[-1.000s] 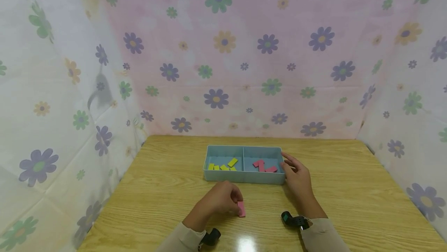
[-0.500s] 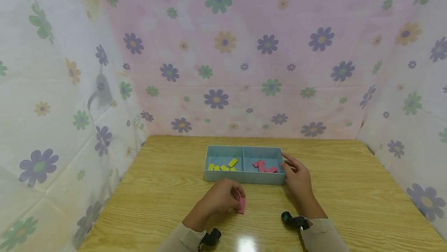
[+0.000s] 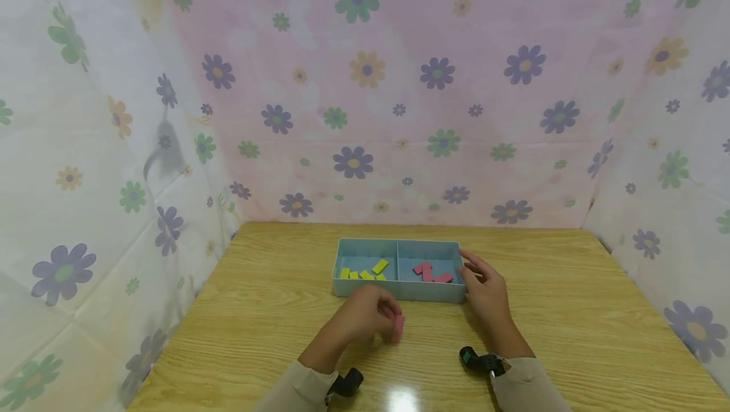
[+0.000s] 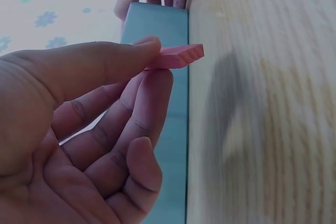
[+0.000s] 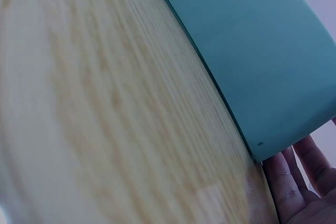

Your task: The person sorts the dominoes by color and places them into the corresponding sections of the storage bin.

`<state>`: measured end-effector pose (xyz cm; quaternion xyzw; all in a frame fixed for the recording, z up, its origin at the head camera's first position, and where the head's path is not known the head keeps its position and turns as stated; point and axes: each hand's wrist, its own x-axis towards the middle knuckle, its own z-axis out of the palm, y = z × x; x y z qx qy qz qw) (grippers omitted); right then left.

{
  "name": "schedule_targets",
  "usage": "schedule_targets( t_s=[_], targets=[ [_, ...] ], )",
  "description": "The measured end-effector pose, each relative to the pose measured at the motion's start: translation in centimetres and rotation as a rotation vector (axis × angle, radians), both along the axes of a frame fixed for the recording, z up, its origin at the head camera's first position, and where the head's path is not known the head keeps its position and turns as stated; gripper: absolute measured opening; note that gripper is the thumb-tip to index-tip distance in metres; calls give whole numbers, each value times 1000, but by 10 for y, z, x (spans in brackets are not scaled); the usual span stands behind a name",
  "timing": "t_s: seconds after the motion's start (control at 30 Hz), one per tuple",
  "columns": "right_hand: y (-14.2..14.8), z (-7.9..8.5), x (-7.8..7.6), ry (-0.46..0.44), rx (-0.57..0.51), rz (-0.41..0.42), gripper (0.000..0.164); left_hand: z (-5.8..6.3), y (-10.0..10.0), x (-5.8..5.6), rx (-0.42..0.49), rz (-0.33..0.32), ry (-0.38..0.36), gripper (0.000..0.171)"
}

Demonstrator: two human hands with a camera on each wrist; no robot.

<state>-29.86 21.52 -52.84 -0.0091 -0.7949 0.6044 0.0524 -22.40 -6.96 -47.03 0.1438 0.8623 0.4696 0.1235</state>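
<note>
In the head view, my left hand [image 3: 367, 317] is just in front of the box and pinches a small pink rectangular block [image 3: 398, 329]. The left wrist view shows this pink block [image 4: 181, 56] between thumb and fingertips, above the wooden tabletop. My right hand [image 3: 487, 288] holds the right end of a light-blue two-compartment box [image 3: 399, 290], thumb at the rim and fingers against the end wall. Several pink blocks [image 3: 427, 271] lie in its right compartment. Several yellow blocks [image 3: 379, 265] lie in the left one.
The wooden table [image 3: 274, 310] reaches back to a flower-patterned curtain [image 3: 393, 82], which also hangs on both sides. A divider [image 3: 397, 260] splits the box. Black wrist cameras [image 3: 479, 360] are strapped at both sleeves.
My left hand has lifted the pink block from the table and moved it slightly forward and right. My right hand and the box have stayed in place.
</note>
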Motion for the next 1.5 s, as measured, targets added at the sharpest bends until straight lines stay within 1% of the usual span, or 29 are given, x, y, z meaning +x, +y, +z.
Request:
schedule_targets(
  t_s=[0.2,0.37,0.53,0.63,0.8,0.93,1.07,1.23,1.5],
  targets=[
    [1,-1,0,-2,-5,4,43,5,2,-3,-9,10,13,18],
    [1,-1,-1,-4,-8,5,43,7,4,-7,-24,14,28,14],
    [1,-3,-3,-20,-16,2,43,11,5,-11,-25,23,65,10],
    [2,-3,-4,-27,-12,0,44,14,6,-13,-10,29,66,9],
    [0,-3,-2,-22,-5,-7,43,21,7,-13,22,32,60,1],
    [0,-3,-2,-17,12,-16,43,23,8,-15,40,38,73,4],
    [0,-1,-2,-9,32,-28,42,24,9,-17,66,39,68,5],
    [-1,-1,-2,1,30,-32,41,25,11,-19,86,50,68,5],
    [-1,-2,-2,19,21,-28,41,32,13,-21,98,76,73,7]
  ],
)
